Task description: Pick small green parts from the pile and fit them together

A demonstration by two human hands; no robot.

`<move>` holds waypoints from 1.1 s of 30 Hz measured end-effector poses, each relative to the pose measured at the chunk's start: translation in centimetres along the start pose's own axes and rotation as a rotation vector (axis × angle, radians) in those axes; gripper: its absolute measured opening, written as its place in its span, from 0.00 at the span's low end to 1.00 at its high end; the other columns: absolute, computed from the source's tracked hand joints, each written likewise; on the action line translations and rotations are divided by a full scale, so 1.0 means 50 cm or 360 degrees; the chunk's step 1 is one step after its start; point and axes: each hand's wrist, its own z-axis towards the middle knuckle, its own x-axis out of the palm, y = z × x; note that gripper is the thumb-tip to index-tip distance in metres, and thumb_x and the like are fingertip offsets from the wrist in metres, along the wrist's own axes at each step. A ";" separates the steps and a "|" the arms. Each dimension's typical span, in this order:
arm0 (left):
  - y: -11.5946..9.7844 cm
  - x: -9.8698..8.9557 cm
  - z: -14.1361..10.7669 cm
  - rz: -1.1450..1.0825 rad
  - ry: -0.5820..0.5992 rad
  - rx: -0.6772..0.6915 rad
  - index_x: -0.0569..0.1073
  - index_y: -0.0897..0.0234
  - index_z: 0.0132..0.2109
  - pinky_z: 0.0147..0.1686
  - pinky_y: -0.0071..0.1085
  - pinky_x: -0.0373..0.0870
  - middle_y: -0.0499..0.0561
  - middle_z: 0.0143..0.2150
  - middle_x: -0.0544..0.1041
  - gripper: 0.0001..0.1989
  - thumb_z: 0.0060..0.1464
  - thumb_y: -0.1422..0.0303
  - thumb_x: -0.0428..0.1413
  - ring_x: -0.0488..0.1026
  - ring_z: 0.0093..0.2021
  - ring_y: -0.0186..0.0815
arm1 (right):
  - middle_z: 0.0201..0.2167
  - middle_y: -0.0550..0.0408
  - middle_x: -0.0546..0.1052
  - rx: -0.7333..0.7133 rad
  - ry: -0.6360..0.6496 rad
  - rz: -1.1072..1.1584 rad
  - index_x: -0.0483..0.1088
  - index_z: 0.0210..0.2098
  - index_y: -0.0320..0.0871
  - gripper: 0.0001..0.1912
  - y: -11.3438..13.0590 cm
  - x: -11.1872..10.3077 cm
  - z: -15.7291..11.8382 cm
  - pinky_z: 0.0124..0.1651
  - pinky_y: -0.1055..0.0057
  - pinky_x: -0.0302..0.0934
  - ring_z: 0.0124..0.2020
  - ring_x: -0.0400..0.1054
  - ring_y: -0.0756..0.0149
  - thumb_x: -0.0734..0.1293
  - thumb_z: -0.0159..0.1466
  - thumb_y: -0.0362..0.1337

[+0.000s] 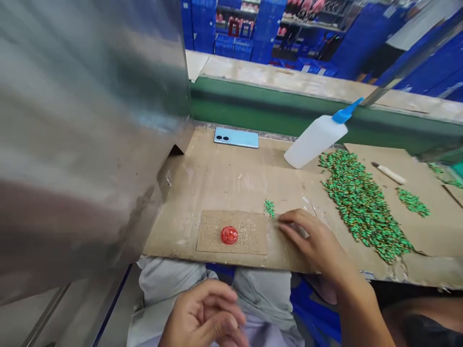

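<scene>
From the red piece (229, 235) lying on a cardboard pad (208, 238) on the bench (217, 173), small green pieces (269, 208) are sitting at two o'clock. The right hand (316, 238) is hovering at three, fingers nearly meeting; the left hand (198, 315) at seven, fingers loosely curling. Whether either is holding anything, I cannot tell.

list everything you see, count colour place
phone: one, light blue, back
bottle: one, white, blue nozzle, right of phone
heap: uncountable pieces, green-gold, right
small piles: several, green, middle and far right
tool: one, white handle, right of heap
cardboard sheet: one, brown, front
oval: one, red, on sheet
table: one, brown top, middle
panel: one, silver, left
bins: several, blue, background
person: one, pale top, upper right
left hand: one, over grey trousers
right hand: one, beside small pile
</scene>
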 end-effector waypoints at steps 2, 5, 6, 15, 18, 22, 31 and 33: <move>-0.005 0.020 0.013 -0.0041 0.0045 0.0003 0.83 0.64 0.40 0.35 0.26 0.81 0.53 0.37 0.88 0.18 0.50 0.55 0.75 0.87 0.36 0.39 | 0.43 0.50 0.81 -0.0021 -0.0011 -0.0016 0.77 0.46 0.47 0.08 -0.001 0.011 -0.007 0.48 0.58 0.69 0.45 0.76 0.55 0.65 0.76 0.41; -0.012 0.046 0.031 0.0003 0.0127 0.0114 0.83 0.62 0.46 0.49 0.26 0.80 0.55 0.49 0.88 0.12 0.60 0.61 0.71 0.86 0.50 0.38 | 0.41 0.48 0.81 -0.0026 -0.0051 -0.0014 0.77 0.44 0.46 0.10 -0.008 0.028 -0.012 0.49 0.55 0.67 0.44 0.74 0.52 0.65 0.76 0.41; -0.014 0.051 0.036 0.0011 0.0142 0.0158 0.83 0.62 0.48 0.52 0.27 0.80 0.55 0.51 0.87 0.11 0.63 0.61 0.68 0.85 0.53 0.38 | 0.41 0.48 0.80 -0.0023 -0.0058 -0.0024 0.77 0.43 0.45 0.10 -0.011 0.034 -0.012 0.49 0.54 0.66 0.44 0.73 0.51 0.64 0.76 0.41; -0.027 0.068 0.046 -0.0285 0.0133 0.0117 0.79 0.64 0.48 0.42 0.24 0.83 0.56 0.49 0.88 0.06 0.67 0.69 0.65 0.88 0.47 0.38 | 0.37 0.48 0.76 0.0122 -0.0186 0.0197 0.70 0.38 0.46 0.06 0.009 0.044 -0.022 0.46 0.54 0.64 0.41 0.71 0.52 0.64 0.72 0.37; -0.025 0.071 0.051 -0.0229 0.0109 0.0125 0.81 0.64 0.48 0.34 0.21 0.82 0.54 0.44 0.88 0.06 0.66 0.68 0.65 0.88 0.38 0.34 | 0.34 0.54 0.75 0.0206 -0.0264 0.0634 0.69 0.39 0.47 0.04 0.058 0.030 -0.052 0.37 0.66 0.67 0.35 0.72 0.61 0.65 0.73 0.36; -0.027 0.073 0.053 0.0007 0.0080 0.0139 0.84 0.62 0.52 0.39 0.20 0.81 0.52 0.45 0.86 0.09 0.65 0.72 0.65 0.86 0.40 0.31 | 0.31 0.56 0.77 0.0498 -0.0355 0.1170 0.75 0.37 0.47 0.04 0.111 0.024 -0.085 0.31 0.74 0.67 0.31 0.73 0.67 0.73 0.69 0.35; -0.038 0.088 0.055 0.0149 0.0025 0.0171 0.79 0.64 0.48 0.27 0.15 0.70 0.49 0.41 0.79 0.07 0.71 0.68 0.56 0.77 0.29 0.24 | 0.33 0.57 0.77 0.0455 0.0033 0.1347 0.74 0.40 0.48 0.04 0.132 0.025 -0.064 0.36 0.80 0.72 0.34 0.74 0.70 0.69 0.73 0.36; -0.039 0.090 0.059 0.0115 0.0011 0.0155 0.78 0.63 0.49 0.27 0.16 0.70 0.49 0.39 0.79 0.06 0.70 0.67 0.58 0.75 0.28 0.23 | 0.35 0.56 0.75 0.0297 0.0113 0.1286 0.73 0.42 0.48 0.05 0.140 0.025 -0.061 0.39 0.78 0.72 0.37 0.74 0.69 0.66 0.75 0.33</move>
